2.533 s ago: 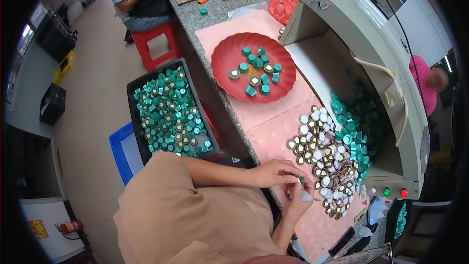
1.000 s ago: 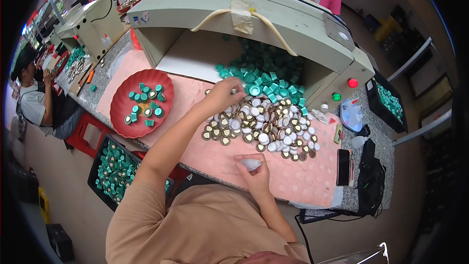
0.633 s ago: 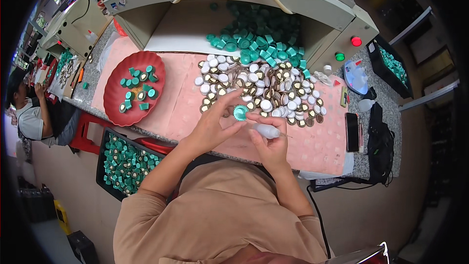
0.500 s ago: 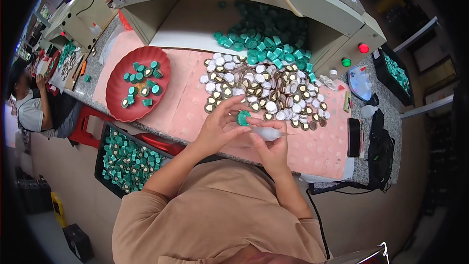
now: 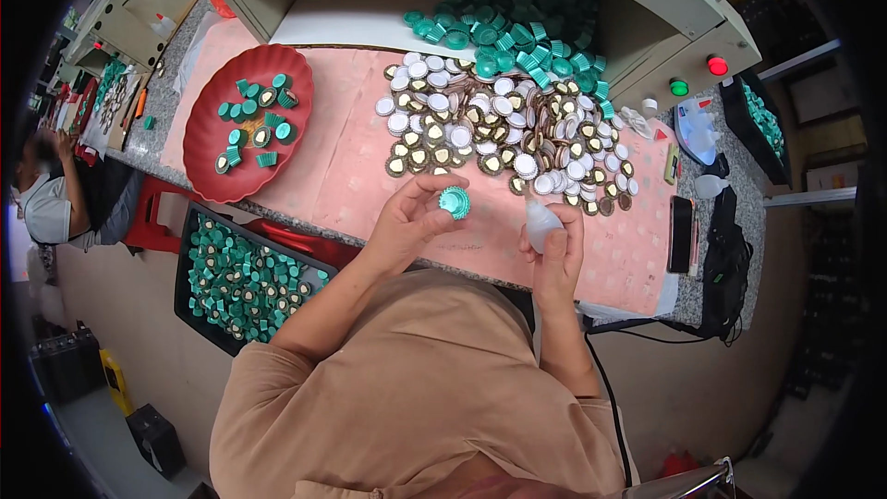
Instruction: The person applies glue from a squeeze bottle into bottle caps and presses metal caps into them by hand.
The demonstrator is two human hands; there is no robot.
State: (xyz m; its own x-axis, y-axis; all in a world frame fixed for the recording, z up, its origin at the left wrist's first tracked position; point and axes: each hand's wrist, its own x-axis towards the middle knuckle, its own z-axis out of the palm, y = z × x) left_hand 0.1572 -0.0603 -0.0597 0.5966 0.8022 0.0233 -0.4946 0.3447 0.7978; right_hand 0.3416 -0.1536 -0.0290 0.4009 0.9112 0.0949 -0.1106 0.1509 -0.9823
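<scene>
Translucent squeeze bottle [image 5: 545,227] up in the R hand [image 5: 557,263], over the R-centre of the pink mat [image 5: 351,139]: narrow nozzle end points away from the wearer, a bit to the L, toward the near edge of the disc pile [image 5: 499,125]; long axis runs on a slant, base back in the palm. Green cap [image 5: 454,203] is over the mat too, L of the bottle & well apart from it, fluted round side turned up to the cam; short, squat thing, so no long axis to speak of.

Hands now. L hand [image 5: 414,219]: thumb & fingertips pinching the cap by its edge, no wide spread. R hand: fingers curled round the bottle body, thumb laid along the near side; how hard it's squeezing, can't tell. Clear gap btwn the two hands.

Arms: both forearms come up from the wearer's tan shirt [image 5: 425,379], elbows bent. L one slants up & to the R; R one's steeper, nearly upright in view, wrist fairly straight. Both hands held in front of the chest, just this side of the discs. Red plate [image 5: 203,134] w/ a few caps sits off L, approx level w/ the pile.
</scene>
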